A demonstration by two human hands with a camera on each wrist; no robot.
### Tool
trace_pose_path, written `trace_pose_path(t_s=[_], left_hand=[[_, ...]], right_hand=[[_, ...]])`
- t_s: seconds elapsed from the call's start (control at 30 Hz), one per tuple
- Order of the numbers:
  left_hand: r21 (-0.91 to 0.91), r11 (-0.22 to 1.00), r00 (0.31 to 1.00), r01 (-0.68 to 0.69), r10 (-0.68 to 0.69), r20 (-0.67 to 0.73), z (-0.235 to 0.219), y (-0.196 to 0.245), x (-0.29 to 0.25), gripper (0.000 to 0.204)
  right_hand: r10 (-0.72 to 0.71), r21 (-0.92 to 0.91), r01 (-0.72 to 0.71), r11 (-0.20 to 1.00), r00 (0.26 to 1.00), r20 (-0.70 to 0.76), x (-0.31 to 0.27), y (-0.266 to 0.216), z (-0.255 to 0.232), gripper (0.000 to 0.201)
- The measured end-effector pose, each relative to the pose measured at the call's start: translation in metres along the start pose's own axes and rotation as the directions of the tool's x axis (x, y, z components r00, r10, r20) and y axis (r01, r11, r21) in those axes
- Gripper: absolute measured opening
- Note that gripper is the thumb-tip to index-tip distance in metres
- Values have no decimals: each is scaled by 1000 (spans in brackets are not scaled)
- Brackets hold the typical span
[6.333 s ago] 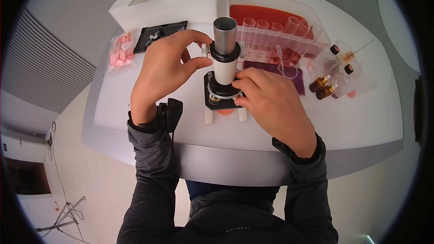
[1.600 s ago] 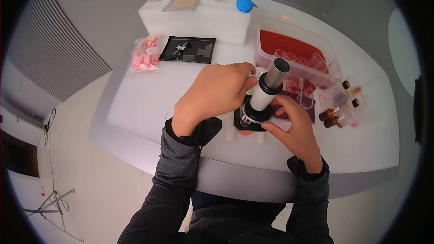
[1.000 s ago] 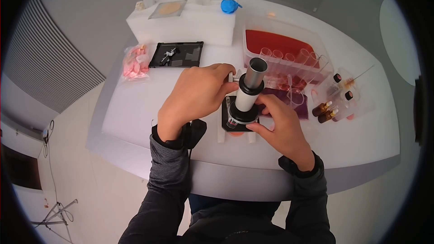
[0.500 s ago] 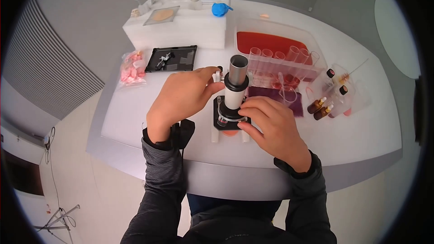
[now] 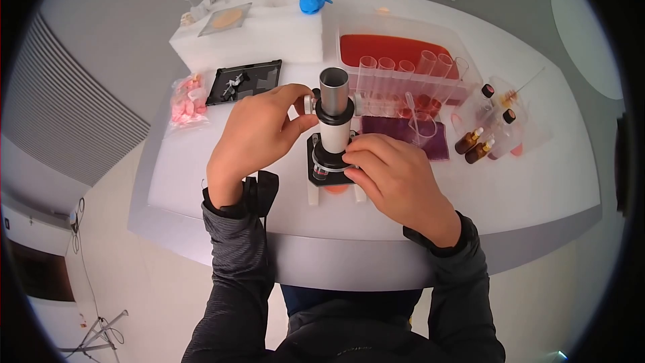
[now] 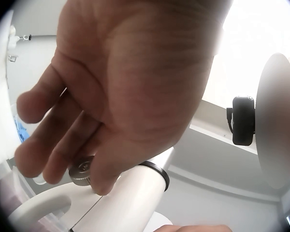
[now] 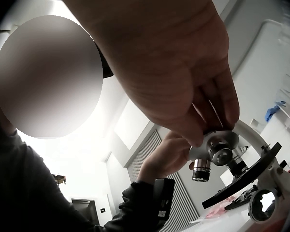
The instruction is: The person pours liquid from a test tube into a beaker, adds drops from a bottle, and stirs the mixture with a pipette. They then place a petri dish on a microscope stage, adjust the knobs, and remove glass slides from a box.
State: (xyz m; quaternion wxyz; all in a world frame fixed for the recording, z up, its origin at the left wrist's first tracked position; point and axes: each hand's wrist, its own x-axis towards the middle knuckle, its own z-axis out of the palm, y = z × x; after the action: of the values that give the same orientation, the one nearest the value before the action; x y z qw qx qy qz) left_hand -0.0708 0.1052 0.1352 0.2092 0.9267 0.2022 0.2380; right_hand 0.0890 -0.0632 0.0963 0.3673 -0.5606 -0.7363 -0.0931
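Note:
A white and black microscope [image 5: 334, 136] with a silver eyepiece tube stands upright near the front of the table. My left hand [image 5: 252, 131] reaches its left side, thumb and fingers around the ridged focus knob [image 6: 80, 170]. My right hand [image 5: 400, 178] holds the revolving nosepiece [image 7: 216, 141] under the tube, thumb and fingertips at its edge. Objective lenses [image 7: 201, 170] point down from the nosepiece in the right wrist view. Below them lies the black stage [image 7: 249, 175], and a round mirror [image 7: 264, 205] sits under it.
Behind the microscope are a tub of red liquid [image 5: 390, 52], a rack of test tubes [image 5: 386, 79] and a purple mat [image 5: 396, 129]. Dropper bottles [image 5: 478, 152] stand right. A black tray [image 5: 244, 82], pink bag [image 5: 189, 101] and white foam block [image 5: 248, 39] lie left.
The head view has shifted, and the right fingers have closed in on the nosepiece. The front objective showed a yellow ring in the earliest frame and shows a reddish one now.

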Motion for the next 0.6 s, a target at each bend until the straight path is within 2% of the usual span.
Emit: trace_pose_path(t_s=[0.07,0.47,0.6], left_hand=[[-35,999,999,18,-17,27,-1,-1,0,27],[19,994,994,-107,108,-11,1,-9,2,26],[-33,997,997,-71,70,-28,1,-9,1,27]], right_hand=[[-3,-21,3,1000,1000,11,0,0,1,21],[-12,-81,11,997,1000,-14,2,1,2,28],[26,-84,-28,996,999,-23,2,0,1,29]])
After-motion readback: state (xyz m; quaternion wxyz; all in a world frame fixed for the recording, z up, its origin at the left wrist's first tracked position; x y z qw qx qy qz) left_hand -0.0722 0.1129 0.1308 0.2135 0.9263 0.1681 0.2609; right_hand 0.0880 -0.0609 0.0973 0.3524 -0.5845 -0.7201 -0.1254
